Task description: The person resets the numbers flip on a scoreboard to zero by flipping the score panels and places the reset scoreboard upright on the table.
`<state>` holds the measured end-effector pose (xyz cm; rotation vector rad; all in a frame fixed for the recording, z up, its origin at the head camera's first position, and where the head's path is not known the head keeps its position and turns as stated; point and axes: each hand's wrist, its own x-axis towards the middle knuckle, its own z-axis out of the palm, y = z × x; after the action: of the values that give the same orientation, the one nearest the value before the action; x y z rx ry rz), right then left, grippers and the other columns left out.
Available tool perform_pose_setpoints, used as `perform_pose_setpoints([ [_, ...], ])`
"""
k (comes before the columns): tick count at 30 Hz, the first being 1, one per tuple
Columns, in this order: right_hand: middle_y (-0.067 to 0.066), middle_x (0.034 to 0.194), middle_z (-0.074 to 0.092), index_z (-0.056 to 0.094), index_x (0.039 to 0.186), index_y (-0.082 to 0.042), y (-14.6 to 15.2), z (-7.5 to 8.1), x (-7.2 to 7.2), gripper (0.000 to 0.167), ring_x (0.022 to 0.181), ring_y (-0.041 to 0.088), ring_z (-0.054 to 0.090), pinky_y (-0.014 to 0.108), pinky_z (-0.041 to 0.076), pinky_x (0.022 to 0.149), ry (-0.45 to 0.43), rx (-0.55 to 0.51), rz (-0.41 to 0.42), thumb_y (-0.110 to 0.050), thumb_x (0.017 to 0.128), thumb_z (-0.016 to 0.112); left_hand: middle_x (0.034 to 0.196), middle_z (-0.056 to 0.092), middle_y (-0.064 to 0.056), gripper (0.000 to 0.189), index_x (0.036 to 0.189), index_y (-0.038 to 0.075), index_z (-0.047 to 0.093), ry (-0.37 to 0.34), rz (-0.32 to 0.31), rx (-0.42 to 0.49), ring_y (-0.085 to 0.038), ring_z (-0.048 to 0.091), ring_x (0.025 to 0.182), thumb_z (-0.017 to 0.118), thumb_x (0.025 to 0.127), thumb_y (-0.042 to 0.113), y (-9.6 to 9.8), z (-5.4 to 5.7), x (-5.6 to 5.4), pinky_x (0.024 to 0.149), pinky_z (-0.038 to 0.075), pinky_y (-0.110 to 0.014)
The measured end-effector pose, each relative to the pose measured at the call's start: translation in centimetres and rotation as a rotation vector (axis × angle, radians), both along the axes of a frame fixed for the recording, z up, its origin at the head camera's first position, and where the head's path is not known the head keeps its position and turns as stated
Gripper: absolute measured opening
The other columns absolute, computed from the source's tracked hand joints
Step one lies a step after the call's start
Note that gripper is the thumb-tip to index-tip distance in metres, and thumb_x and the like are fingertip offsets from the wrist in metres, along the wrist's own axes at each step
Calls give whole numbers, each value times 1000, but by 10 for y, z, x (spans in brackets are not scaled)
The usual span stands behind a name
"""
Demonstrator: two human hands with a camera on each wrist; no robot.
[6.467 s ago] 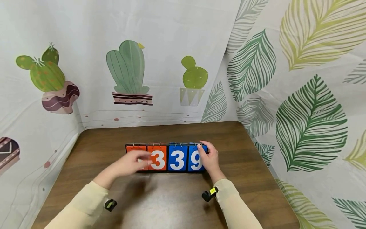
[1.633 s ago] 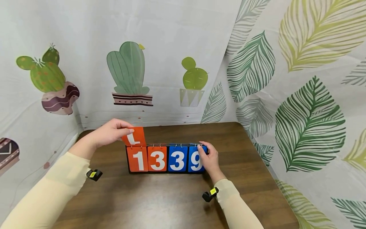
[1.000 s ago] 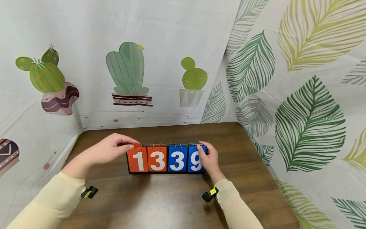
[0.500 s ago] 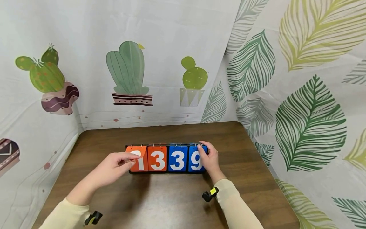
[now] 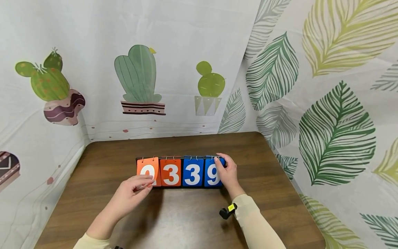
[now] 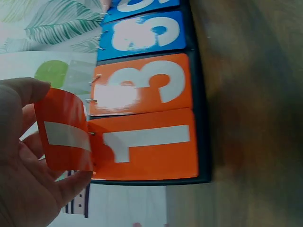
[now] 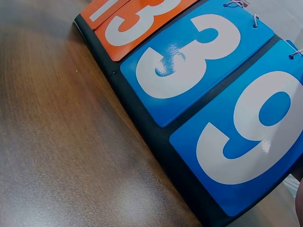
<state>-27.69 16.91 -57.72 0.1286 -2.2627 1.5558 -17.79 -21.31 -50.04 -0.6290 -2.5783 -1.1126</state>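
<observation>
With the left grip (image 5: pixel 129 193), pinched the leftmost orange card (image 5: pixel 148 167) by its free edge. With the right grip (image 5: pixel 230 173), held the flip scoreboard (image 5: pixel 182 173) at its right end, overlapping the blue 9 card (image 5: pixel 212 173). Rested it on the brown worktop (image 5: pixel 186 216), toward the far side, before a white, cactus-printed cloth (image 5: pixel 180 31).

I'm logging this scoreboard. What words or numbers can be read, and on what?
"1": leftmost orange card, left wrist view.
Lifted orange card, same view: partial stroke, unreadable.
Rounded numeral there, head view: partly hidden by left hand, unreadable.
"3": second orange card.
"3": left blue card.
"9": right blue card.
Yellow wrist tag: too small to read.
</observation>
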Motion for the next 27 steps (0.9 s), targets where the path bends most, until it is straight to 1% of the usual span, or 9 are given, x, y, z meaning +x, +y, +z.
perform_pose_setpoints([
  [1,5,130,70,71,125,-22,0,0,0,27,119,29,65,56,53,102,3,-3,0,-35,102,65,117,76,0,27,110,21,81,42,9,-19,-19,70,110,81,86,9,1,-4,0,93,46,-4],
  [3,5,130,70,71,125,-21,0,0,0,27,119,29,66,56,53,102,10,-6,1,-34,101,66,115,76,1,29,107,21,81,128,29,-73,-22,69,108,85,81,8,5,-11,1,94,46,-7],
  [6,5,130,70,71,125,-22,1,0,-1,27,119,28,65,55,53,103,10,-7,4,-33,101,67,112,76,1,29,103,21,81,224,55,-164,-23,69,106,87,77,12,9,-22,-1,94,52,-24],
  [8,4,130,70,71,125,-22,1,0,-1,27,120,28,65,54,52,104,6,-7,6,-34,101,66,111,75,0,28,102,19,81,253,58,-214,-24,68,105,88,76,14,12,-29,-3,91,55,-37],
  [10,3,130,70,71,125,-23,1,0,-1,27,120,27,65,54,52,105,1,-7,7,-35,101,66,109,74,-1,27,101,18,80,263,57,-256,-24,67,103,88,76,15,13,-35,-5,89,57,-43],
  [14,4,130,70,71,125,-23,1,0,-2,27,120,28,65,54,52,105,1,-3,5,-35,101,66,107,70,1,27,102,18,79,261,54,-319,-23,65,99,87,76,17,15,-44,-12,85,57,-45],
  [19,5,129,71,72,124,-21,1,0,-1,26,119,28,66,55,53,103,12,3,-3,-33,101,66,103,66,3,26,101,20,76,223,46,-364,-19,62,94,87,76,19,17,-49,-21,81,56,-44],
  [22,5,129,71,72,124,-21,1,0,-1,26,119,28,66,54,53,103,16,6,-1,-32,101,67,99,66,5,26,99,21,75,204,34,-413,-18,61,91,87,76,20,17,-52,-27,79,56,-41],
  [27,6,129,71,72,124,-21,0,1,-1,27,120,28,66,55,52,104,19,3,1,-33,101,67,90,64,7,24,97,20,73,201,-11,-498,-14,58,82,87,77,19,15,-58,-40,73,54,-36],
])
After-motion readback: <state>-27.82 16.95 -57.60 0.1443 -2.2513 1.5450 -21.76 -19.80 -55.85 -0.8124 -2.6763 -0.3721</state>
